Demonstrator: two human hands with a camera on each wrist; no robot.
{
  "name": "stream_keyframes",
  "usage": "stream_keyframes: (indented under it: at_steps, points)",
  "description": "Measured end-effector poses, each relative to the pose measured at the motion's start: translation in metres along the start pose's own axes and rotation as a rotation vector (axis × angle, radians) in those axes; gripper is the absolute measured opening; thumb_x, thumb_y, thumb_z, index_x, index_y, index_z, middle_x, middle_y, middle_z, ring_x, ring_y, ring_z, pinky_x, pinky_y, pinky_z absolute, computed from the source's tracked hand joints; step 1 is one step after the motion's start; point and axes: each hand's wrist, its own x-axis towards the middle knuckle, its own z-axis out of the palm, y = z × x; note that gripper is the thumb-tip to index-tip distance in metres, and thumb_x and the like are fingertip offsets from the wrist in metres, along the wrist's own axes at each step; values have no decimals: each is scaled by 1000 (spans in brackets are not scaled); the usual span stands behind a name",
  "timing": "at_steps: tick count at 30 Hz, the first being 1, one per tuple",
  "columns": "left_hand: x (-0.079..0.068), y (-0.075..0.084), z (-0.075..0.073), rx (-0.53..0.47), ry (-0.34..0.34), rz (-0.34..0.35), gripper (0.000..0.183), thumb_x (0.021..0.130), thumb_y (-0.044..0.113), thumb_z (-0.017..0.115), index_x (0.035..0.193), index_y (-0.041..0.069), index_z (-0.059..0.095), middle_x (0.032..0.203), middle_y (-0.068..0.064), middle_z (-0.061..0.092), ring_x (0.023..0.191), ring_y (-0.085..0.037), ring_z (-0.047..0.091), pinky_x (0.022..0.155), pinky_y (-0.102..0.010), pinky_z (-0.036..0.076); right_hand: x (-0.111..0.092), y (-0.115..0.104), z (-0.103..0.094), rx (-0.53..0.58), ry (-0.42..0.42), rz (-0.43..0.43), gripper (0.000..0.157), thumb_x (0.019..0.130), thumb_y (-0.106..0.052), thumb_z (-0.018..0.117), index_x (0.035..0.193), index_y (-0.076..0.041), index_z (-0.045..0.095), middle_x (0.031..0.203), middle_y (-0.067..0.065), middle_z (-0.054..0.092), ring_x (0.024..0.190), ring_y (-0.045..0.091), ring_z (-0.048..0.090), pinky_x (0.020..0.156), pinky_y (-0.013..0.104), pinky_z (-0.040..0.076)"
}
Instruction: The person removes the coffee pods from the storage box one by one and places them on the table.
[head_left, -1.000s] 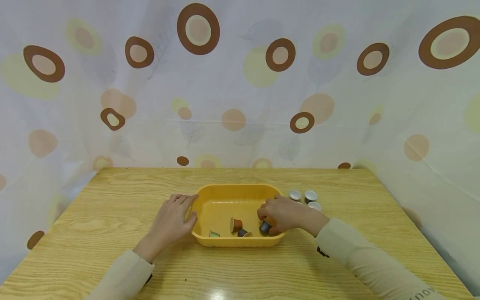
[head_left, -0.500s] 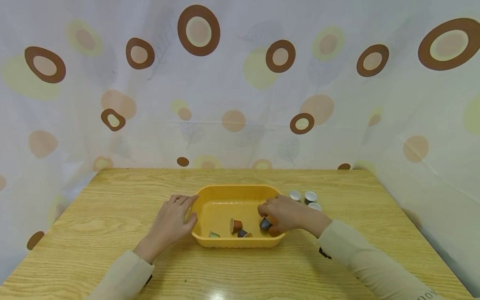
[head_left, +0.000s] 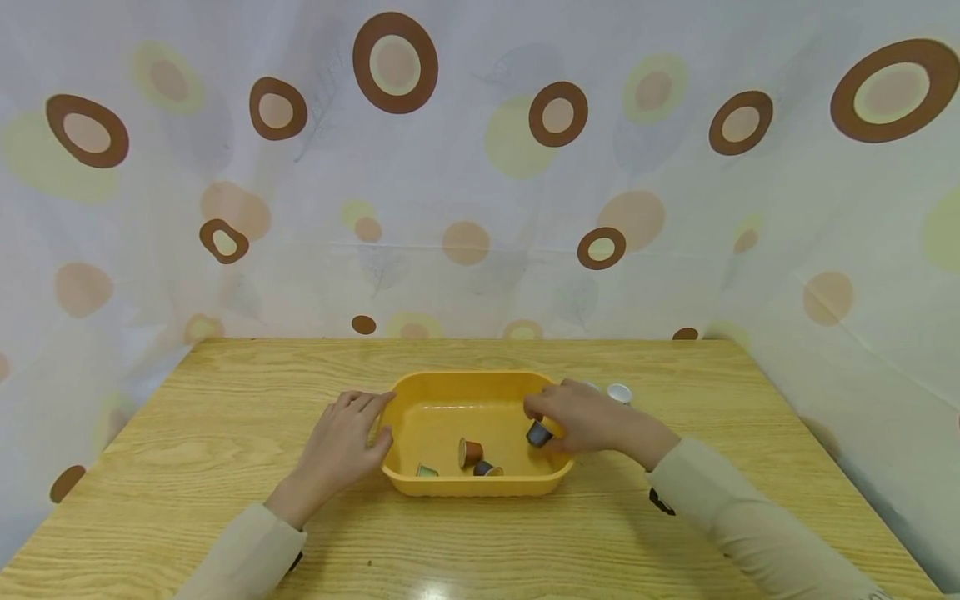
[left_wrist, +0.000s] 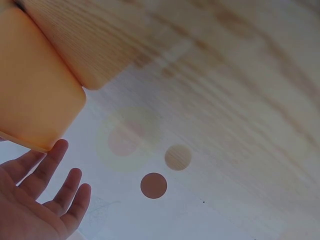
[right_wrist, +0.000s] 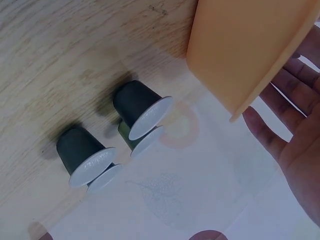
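Note:
A yellow plastic tub [head_left: 442, 425] sits on the wooden table with several coffee capsules in it. My left hand [head_left: 341, 437] rests at its left end, thumb and fingers spread along the rim; a fingertip meets the rim in the left wrist view. Over the tub's right end, my right hand [head_left: 585, 417] pinches a dark blue-grey coffee capsule [head_left: 538, 434], tilted. Near the front wall lie an orange-brown capsule [head_left: 471, 452] on its side, a dark capsule [head_left: 487, 470] with a gold lid, and a green capsule [head_left: 427, 471], partly hidden by the rim.
Just right of the tub, several capsules with white lids stand on the table, mostly behind my right hand in the head view. The right wrist view shows two black ones [right_wrist: 135, 102] in front and a green one [right_wrist: 125, 131] behind. A patterned curtain [head_left: 465, 167] surrounds the table.
My right hand has moved slightly up and to the right with the dark capsule, covering more of the white-lidded capsules. The left hand and the tub have stayed put.

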Motion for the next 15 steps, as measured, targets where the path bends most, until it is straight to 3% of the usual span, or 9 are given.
stream_keyframes:
  at_steps: [15]
  points:
    - [0, 0, 0, 4, 8, 0, 42, 84, 23, 55, 124, 11, 57, 109, -4, 65, 104, -26, 53, 84, -43, 46, -11, 11, -15, -24, 111, 0, 31, 70, -18, 76, 92, -16, 55, 83, -3, 57, 74, 11, 47, 70, 33, 41]
